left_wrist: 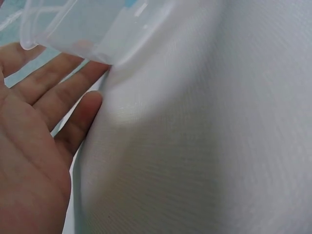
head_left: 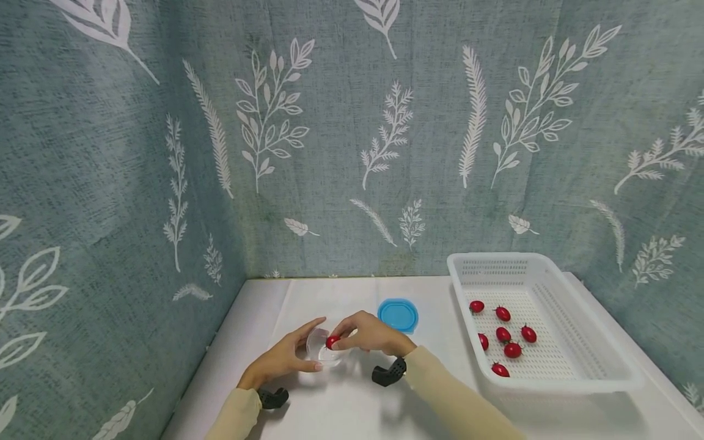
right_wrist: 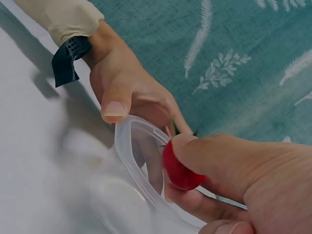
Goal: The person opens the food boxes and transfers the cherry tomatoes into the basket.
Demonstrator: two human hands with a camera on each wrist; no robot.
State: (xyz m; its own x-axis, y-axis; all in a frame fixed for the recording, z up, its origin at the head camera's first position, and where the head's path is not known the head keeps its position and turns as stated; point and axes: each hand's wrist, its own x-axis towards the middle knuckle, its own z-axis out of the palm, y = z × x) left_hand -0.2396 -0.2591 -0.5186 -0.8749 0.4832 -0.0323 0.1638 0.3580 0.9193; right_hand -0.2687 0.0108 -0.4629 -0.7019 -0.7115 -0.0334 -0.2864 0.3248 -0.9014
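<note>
My left hand point(head_left: 280, 359) holds a small clear plastic cup point(right_wrist: 119, 195), its thumb by the rim and its fingers along the far side. A red cherry tomato point(right_wrist: 181, 168) with a green stem is pinched between the thumb and fingers of my right hand point(head_left: 374, 333). That tomato is right at the mouth of the cup, partly covered by the fingertips. In the left wrist view the cup point(left_wrist: 92, 34) appears above the left fingers, its wall near their tips. Whether the cup's base touches the table cannot be seen clearly.
A blue round lid point(head_left: 398, 315) lies on the white table point(head_left: 352, 409) beyond my right hand. To the right stands a white perforated basket point(head_left: 572, 342) with several cherry tomatoes point(head_left: 513, 350) in it. Patterned blue-green cloth point(head_left: 330, 153) hangs behind and at the sides.
</note>
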